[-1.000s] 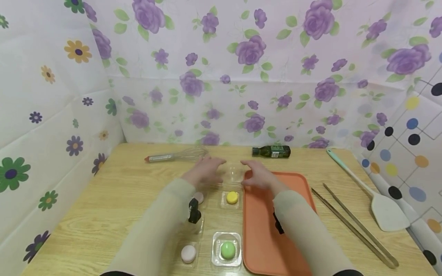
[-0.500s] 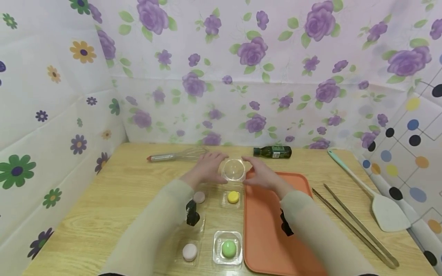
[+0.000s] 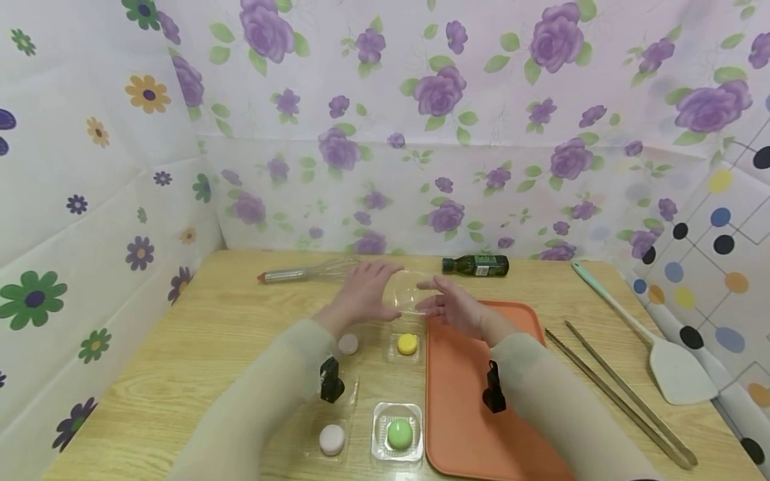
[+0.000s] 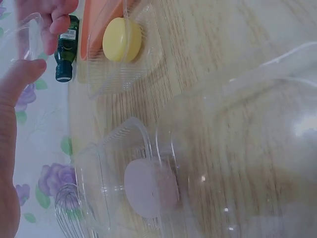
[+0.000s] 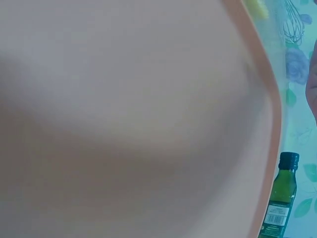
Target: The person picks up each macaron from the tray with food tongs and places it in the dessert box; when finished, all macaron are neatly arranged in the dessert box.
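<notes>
left hand [image 3: 363, 292], widely spread, holds a clear lid [image 3: 408, 292], probably light, bendy, best by the rim; right hand [image 3: 454, 308] half-curled, hold unclear.

fingers [image 4: 60, 24] at clear lid [image 4: 33, 40] — yellow macaron [image 4: 121, 39] apart

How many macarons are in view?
4: a yellow macaron and green macaron left of the tray, a pale one left of yellow, another left of green. The left sleeve may hide more.
</notes>
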